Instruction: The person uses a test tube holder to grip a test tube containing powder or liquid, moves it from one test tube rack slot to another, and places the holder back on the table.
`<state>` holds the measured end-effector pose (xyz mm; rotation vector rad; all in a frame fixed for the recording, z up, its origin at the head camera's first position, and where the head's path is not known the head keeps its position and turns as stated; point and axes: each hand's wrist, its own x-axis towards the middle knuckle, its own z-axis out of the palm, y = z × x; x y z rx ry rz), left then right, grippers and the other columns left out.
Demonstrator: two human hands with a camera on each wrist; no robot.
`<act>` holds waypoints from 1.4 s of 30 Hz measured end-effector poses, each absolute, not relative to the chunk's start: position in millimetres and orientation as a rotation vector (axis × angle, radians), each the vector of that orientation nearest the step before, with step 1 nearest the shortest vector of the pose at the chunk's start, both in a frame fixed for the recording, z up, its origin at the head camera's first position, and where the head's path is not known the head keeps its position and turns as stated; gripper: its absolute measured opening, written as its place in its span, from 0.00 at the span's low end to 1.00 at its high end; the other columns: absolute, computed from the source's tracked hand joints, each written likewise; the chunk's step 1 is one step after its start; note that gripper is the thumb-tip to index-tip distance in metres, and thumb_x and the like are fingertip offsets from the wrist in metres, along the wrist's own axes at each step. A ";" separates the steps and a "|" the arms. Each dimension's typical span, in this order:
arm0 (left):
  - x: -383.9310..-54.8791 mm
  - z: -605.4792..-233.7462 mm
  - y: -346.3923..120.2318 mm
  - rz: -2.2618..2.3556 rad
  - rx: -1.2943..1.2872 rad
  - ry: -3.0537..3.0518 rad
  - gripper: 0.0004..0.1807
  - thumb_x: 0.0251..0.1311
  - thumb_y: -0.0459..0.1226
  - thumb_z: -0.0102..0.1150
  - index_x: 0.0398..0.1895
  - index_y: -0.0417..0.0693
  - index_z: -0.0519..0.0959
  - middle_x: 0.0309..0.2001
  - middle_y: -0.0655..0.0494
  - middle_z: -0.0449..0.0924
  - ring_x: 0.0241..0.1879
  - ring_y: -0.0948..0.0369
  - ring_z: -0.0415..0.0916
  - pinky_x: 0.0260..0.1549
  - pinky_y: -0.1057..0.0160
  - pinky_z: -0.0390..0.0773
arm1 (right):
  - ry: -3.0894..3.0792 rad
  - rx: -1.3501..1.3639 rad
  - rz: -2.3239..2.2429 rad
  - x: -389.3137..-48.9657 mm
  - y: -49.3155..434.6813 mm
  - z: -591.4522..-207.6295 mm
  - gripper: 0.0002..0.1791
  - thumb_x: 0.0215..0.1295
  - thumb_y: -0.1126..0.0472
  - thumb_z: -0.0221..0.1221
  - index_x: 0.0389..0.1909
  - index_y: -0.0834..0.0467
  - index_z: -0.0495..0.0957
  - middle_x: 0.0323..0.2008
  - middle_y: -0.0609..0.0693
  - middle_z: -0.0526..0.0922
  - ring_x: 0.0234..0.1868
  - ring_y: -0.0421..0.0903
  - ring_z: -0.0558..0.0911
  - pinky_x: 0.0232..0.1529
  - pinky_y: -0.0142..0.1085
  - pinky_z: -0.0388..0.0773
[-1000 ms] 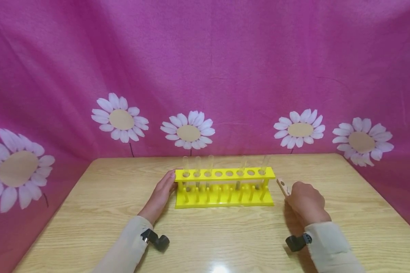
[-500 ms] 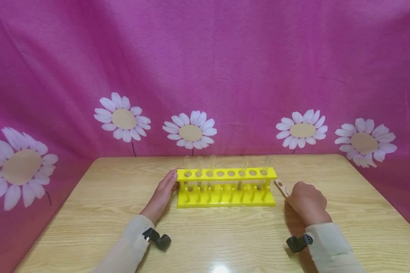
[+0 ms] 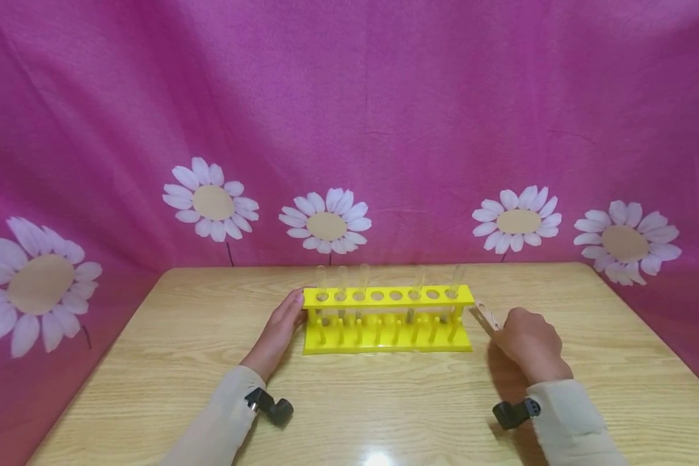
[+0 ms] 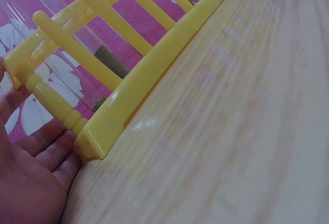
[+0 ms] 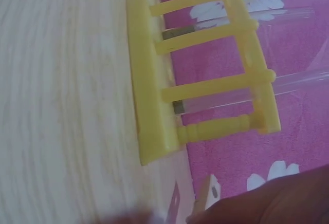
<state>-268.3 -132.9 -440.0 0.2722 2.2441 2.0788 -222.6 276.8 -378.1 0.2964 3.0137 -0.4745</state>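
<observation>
A yellow test tube rack (image 3: pixel 384 347) stands on the table in the head view. Several clear test tubes (image 3: pixel 364 275) stand upright in its holes, some with dark matter at the bottom. My left hand (image 3: pixel 276 333) holds the rack's left end, the thumb by the top bar and the fingers (image 4: pixel 54 149) at the end post. To the right of the rack, my right hand (image 3: pixel 529 343) grips a wooden test tube clamp (image 3: pixel 485 315). The clamp's tip points toward the rack's right end and looks apart from it in the right wrist view. My fist hides the clamp's rear part.
The pale wooden table (image 3: pixel 384 401) runs back to a pink curtain (image 3: pixel 413 129) printed with white daisies. Yellow drying pegs (image 3: pixel 378 333) rise along the rack's front. A black camera is strapped to each sleeve.
The clamp's tip has come slightly nearer the rack's right end, and my right hand has shifted a little. The whole view has drifted slightly; my left hand stays on the rack.
</observation>
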 end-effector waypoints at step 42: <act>-265.8 -437.5 -131.0 2.086 0.280 2.254 0.31 0.72 0.58 0.36 0.69 0.49 0.64 0.69 0.51 0.62 0.69 0.53 0.59 0.70 0.51 0.58 | 3.116 0.250 -1.018 -200.3 257.5 -323.2 0.21 0.69 0.50 0.48 0.47 0.66 0.67 0.27 0.54 0.83 0.28 0.50 0.78 0.19 0.36 0.71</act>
